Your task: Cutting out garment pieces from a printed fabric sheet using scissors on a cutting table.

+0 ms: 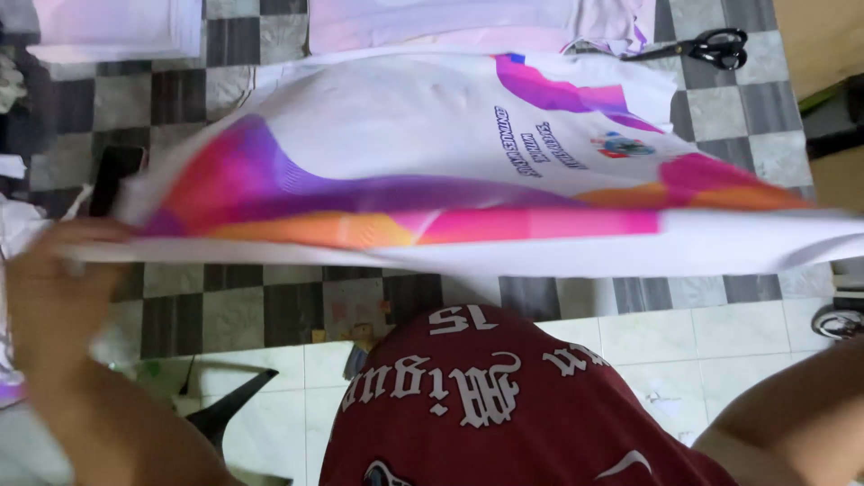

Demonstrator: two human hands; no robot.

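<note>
White printed shirt held stretched over a checkered table.

The shirt (pixel 432 153), white with pink, purple and orange bands, spans nearly the whole view, lifted just above the black-and-grey checkered table (pixel 234 306). Left hand (pixel 54 288) closed on the shirt's left edge, fingers pinching the fabric; blurred, so exact grip is probably a fist. Right hand is out of view past the shirt's right end; only the forearm shows, state cannot be told. Beyond the shirt's far edge: folded pale garments (pixel 468 22). Beyond its far right corner: black scissors (pixel 711 47), apart from it.
</note>
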